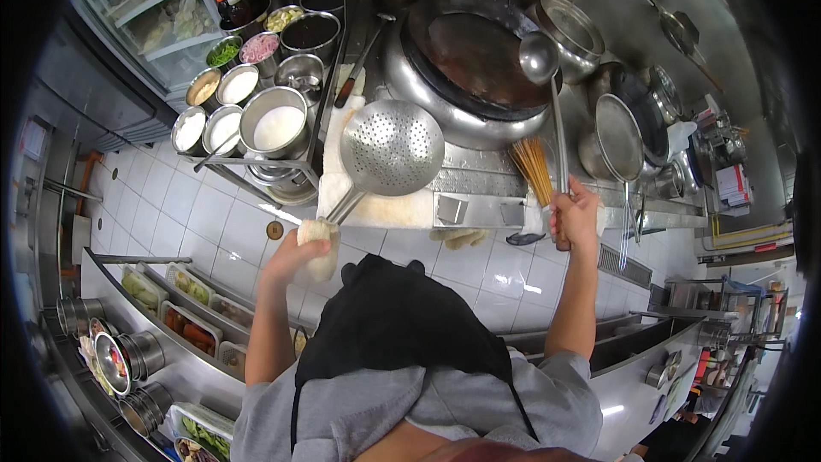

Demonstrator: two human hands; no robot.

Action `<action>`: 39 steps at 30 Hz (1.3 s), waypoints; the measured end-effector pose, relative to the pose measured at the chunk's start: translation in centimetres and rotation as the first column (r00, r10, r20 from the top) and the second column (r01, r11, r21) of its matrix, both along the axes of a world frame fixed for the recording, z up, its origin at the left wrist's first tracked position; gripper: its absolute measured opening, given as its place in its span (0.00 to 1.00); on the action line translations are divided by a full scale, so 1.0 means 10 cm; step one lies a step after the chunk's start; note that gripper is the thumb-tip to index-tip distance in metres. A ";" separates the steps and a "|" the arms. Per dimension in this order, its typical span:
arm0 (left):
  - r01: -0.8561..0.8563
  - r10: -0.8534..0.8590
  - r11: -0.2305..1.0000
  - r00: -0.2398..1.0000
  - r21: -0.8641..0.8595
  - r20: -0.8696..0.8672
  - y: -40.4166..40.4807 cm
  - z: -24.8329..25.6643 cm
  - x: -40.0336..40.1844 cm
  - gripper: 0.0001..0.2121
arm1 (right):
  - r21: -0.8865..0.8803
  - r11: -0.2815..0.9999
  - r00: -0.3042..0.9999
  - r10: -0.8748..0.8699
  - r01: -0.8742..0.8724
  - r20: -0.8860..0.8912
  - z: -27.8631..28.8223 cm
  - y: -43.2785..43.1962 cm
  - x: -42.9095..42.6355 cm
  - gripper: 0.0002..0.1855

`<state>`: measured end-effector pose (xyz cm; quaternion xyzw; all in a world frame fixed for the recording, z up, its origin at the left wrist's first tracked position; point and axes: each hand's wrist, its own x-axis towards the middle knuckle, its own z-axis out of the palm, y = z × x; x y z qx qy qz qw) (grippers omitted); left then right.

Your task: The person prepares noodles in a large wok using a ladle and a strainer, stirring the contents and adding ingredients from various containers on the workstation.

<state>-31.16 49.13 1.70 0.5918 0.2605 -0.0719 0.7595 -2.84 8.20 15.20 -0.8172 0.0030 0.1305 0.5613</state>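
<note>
My left hand [282,264] grips the handle of a perforated steel strainer ladle [392,149] through a folded cream cloth [314,269]. The strainer's bowl sits over the towel-covered left front of the stove. With my right hand [576,215] I hold the wooden grip of a long steel ladle [539,58], whose bowl is over the right rim of a large wok [481,58]. The wok's inside is dark and reddish brown. A bamboo wok brush [532,167] lies just left of my right hand, its handle partly hidden there.
Seasoning pots and bowls [272,125] crowd a rack at left. A wood-handled tool [362,64] lies beside the wok. To the right stand a steel pot with a strainer [571,29] and a fine-mesh strainer [619,138]. A counter with ingredient trays [192,327] is behind me.
</note>
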 end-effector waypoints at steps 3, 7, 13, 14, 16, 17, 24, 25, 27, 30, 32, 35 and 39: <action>-0.039 0.040 0.999 0.998 -0.011 0.043 0.05 0.03 -0.02 0.30 | -0.017 1.000 1.000 0.026 -0.026 0.009 -0.01 0.11 -0.07 0.14; -0.115 0.107 0.991 0.987 0.063 0.120 0.06 0.30 0.01 0.37 | -0.074 0.996 0.998 0.049 -0.046 0.042 -0.10 0.19 -0.14 0.19; -0.277 0.258 0.961 0.916 0.019 0.307 0.23 0.47 -0.01 0.34 | -0.177 0.982 0.987 0.096 -0.072 0.130 0.00 0.35 -0.13 0.23; -0.294 0.286 0.955 0.904 -0.022 0.318 0.26 0.47 -0.01 0.33 | -0.128 0.989 0.983 0.099 -0.079 0.157 0.04 0.43 -0.05 0.24; -0.300 0.298 0.953 0.895 -0.047 0.330 0.30 0.45 0.03 0.32 | -0.034 0.995 0.973 0.097 -0.091 0.209 0.12 0.60 0.06 0.25; -0.303 0.305 0.951 0.891 -0.060 0.336 0.33 0.43 0.06 0.31 | 0.052 0.996 0.982 0.064 -0.075 0.175 0.10 0.64 0.03 0.25; -0.393 0.324 0.915 0.853 0.095 0.409 0.37 0.40 -0.10 0.26 | 0.064 0.998 0.991 0.008 -0.016 0.133 -0.29 0.62 -0.22 0.29; -0.403 0.346 0.913 0.852 0.069 0.393 0.41 0.39 -0.14 0.25 | 0.051 0.999 0.993 0.007 -0.013 0.122 -0.31 0.63 -0.28 0.30; -0.426 0.398 0.905 0.838 -0.008 0.373 0.49 0.32 -0.23 0.26 | 0.042 0.999 0.994 -0.011 0.007 0.109 -0.33 0.67 -0.34 0.30; -0.446 0.460 0.886 0.811 -0.125 0.362 0.63 0.25 -0.30 0.27 | 0.030 0.997 0.993 -0.067 0.065 0.092 -0.32 0.71 -0.45 0.31; -0.437 0.446 0.892 0.809 -0.114 0.382 0.70 0.26 -0.27 0.26 | -0.020 0.997 0.990 -0.072 0.075 0.122 -0.34 0.68 -0.45 0.31; -0.478 0.463 0.877 0.809 -0.053 0.364 0.76 0.23 -0.26 0.27 | -0.029 0.997 0.988 -0.065 0.070 0.139 -0.30 0.66 -0.43 0.31; -0.402 0.380 0.916 0.852 -0.015 0.361 0.78 0.34 -0.21 0.30 | -0.010 0.996 0.989 -0.083 0.085 0.123 -0.30 0.60 -0.37 0.30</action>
